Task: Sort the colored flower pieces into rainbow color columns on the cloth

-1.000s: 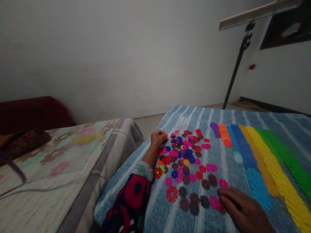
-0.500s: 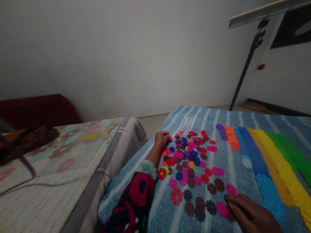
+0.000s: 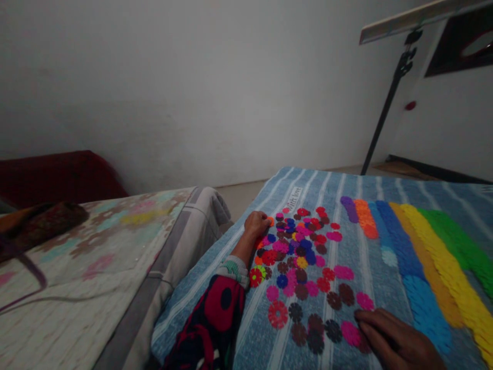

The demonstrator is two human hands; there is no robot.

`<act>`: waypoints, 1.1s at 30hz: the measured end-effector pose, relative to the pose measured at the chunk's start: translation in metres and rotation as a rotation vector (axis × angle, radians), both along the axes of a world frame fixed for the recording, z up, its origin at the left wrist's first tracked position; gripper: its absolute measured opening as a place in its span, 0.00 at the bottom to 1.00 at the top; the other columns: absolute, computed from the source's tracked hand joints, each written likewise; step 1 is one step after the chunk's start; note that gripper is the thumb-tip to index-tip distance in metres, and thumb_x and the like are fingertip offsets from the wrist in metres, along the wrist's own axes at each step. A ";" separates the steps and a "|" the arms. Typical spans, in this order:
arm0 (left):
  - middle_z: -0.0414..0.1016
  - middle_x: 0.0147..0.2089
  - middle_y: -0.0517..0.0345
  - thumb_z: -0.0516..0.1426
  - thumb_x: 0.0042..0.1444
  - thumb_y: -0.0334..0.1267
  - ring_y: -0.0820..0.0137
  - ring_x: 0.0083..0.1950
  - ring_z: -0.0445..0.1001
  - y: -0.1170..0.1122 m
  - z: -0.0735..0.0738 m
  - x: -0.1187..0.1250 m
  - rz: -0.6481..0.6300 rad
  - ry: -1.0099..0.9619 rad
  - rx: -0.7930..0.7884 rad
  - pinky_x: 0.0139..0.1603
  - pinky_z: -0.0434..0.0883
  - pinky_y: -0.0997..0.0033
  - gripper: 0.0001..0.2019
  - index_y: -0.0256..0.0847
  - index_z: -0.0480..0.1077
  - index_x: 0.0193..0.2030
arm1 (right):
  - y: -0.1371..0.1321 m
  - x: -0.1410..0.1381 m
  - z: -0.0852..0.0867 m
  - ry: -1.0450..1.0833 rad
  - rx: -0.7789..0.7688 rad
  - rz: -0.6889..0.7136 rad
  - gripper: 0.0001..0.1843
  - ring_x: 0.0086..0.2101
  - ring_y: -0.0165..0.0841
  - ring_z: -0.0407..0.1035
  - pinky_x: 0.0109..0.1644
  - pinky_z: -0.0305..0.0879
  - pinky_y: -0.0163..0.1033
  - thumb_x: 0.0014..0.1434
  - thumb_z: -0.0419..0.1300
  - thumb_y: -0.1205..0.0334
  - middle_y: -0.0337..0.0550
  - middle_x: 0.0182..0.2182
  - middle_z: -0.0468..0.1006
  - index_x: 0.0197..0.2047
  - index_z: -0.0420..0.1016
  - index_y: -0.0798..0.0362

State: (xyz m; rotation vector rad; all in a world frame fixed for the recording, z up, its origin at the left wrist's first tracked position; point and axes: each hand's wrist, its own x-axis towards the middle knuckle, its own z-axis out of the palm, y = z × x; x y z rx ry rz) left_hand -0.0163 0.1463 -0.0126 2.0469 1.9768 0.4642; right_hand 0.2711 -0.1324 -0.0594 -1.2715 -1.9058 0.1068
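Note:
Many flower-shaped plastic discs in mixed colours lie in a loose spread on a blue striped cloth [image 3: 265,185]. At the far left edge of this spread, my left hand [image 3: 257,224] has its fingers closed at an orange disc [image 3: 270,221], which shows at the fingertips. My right hand [image 3: 398,339] rests low on the right, thumb and fingers pressed together. Its fingertips are beside a pink disc [image 3: 351,333] and below another pink disc [image 3: 364,301]; what they hold, if anything, is hidden. Dark discs [image 3: 333,331] lie just left of it.
Overlapping rows of discs sorted by colour lie to the right: purple [image 3: 349,209], orange [image 3: 365,218], blue [image 3: 400,241], yellow [image 3: 442,267] and green [image 3: 458,241]. Across a gap at left stands another bed [image 3: 115,262]. A dark stand [image 3: 385,113] rises behind.
The view has shifted slightly. My left hand stays at the orange disc with its fingers closed, and my right hand holds nearly the same place.

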 end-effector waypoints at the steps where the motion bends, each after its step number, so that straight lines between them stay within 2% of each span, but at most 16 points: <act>1: 0.81 0.41 0.51 0.60 0.52 0.42 0.67 0.41 0.75 -0.001 0.000 0.000 -0.002 -0.010 0.010 0.36 0.63 0.73 0.13 0.40 0.80 0.41 | 0.000 0.000 -0.001 0.003 -0.001 -0.002 0.16 0.27 0.28 0.79 0.32 0.74 0.23 0.67 0.54 0.52 0.39 0.29 0.83 0.37 0.80 0.47; 6: 0.79 0.44 0.52 0.61 0.49 0.39 0.68 0.42 0.74 -0.004 0.001 0.002 -0.006 -0.037 0.107 0.38 0.64 0.74 0.10 0.39 0.80 0.37 | 0.001 -0.003 -0.002 0.017 -0.038 0.003 0.14 0.28 0.29 0.79 0.33 0.74 0.25 0.66 0.54 0.53 0.39 0.30 0.83 0.38 0.80 0.47; 9: 0.79 0.39 0.54 0.61 0.47 0.36 0.69 0.39 0.74 0.000 -0.002 0.002 -0.035 -0.097 0.152 0.37 0.65 0.74 0.06 0.37 0.78 0.30 | 0.001 -0.007 0.001 0.050 -0.041 -0.017 0.14 0.26 0.28 0.78 0.31 0.73 0.25 0.66 0.54 0.55 0.38 0.28 0.82 0.36 0.80 0.47; 13: 0.75 0.25 0.58 0.59 0.45 0.37 0.71 0.30 0.71 0.008 -0.009 -0.003 -0.064 -0.338 0.144 0.31 0.65 0.75 0.07 0.37 0.73 0.23 | 0.003 -0.012 0.000 0.070 -0.115 -0.038 0.14 0.26 0.29 0.77 0.30 0.72 0.28 0.66 0.52 0.59 0.38 0.26 0.80 0.35 0.79 0.48; 15: 0.73 0.22 0.59 0.59 0.44 0.40 0.72 0.26 0.70 0.010 -0.008 -0.005 -0.055 -0.477 0.147 0.28 0.64 0.75 0.09 0.37 0.71 0.22 | 0.004 -0.013 -0.002 0.061 -0.172 -0.035 0.13 0.27 0.29 0.76 0.31 0.71 0.30 0.65 0.52 0.61 0.38 0.27 0.80 0.36 0.78 0.48; 19: 0.69 0.18 0.61 0.60 0.40 0.43 0.73 0.21 0.66 0.005 0.007 0.005 -0.092 -0.678 0.124 0.24 0.62 0.75 0.11 0.38 0.69 0.21 | 0.007 -0.017 -0.002 0.066 -0.247 -0.068 0.14 0.30 0.31 0.76 0.34 0.69 0.33 0.64 0.50 0.64 0.40 0.29 0.79 0.35 0.78 0.50; 22: 0.68 0.17 0.62 0.61 0.38 0.44 0.74 0.20 0.66 -0.004 0.024 0.031 -0.186 -0.753 0.031 0.23 0.62 0.75 0.12 0.38 0.67 0.20 | 0.009 -0.021 0.001 0.079 -0.270 -0.083 0.14 0.30 0.32 0.75 0.35 0.66 0.34 0.62 0.49 0.66 0.41 0.29 0.79 0.34 0.77 0.51; 25: 0.69 0.18 0.62 0.61 0.39 0.43 0.75 0.21 0.65 -0.013 0.033 0.075 -0.317 -0.763 -0.036 0.23 0.62 0.77 0.11 0.38 0.66 0.20 | 0.010 -0.023 0.004 0.097 -0.289 -0.082 0.14 0.31 0.32 0.75 0.35 0.64 0.34 0.61 0.50 0.68 0.41 0.29 0.78 0.34 0.77 0.51; 30: 0.66 0.18 0.64 0.60 0.42 0.36 0.77 0.21 0.64 -0.028 0.024 0.165 -0.515 -0.611 -0.153 0.23 0.61 0.78 0.07 0.37 0.66 0.20 | 0.012 -0.024 0.004 0.102 -0.286 -0.088 0.13 0.31 0.31 0.73 0.35 0.61 0.34 0.60 0.51 0.69 0.41 0.28 0.77 0.32 0.76 0.52; 33: 0.67 0.19 0.64 0.58 0.44 0.32 0.76 0.22 0.64 -0.037 0.015 0.211 -0.544 -0.464 -0.174 0.24 0.59 0.77 0.04 0.37 0.68 0.22 | 0.013 -0.024 0.004 0.109 -0.282 -0.094 0.12 0.30 0.31 0.73 0.35 0.60 0.33 0.59 0.52 0.71 0.40 0.28 0.77 0.31 0.76 0.52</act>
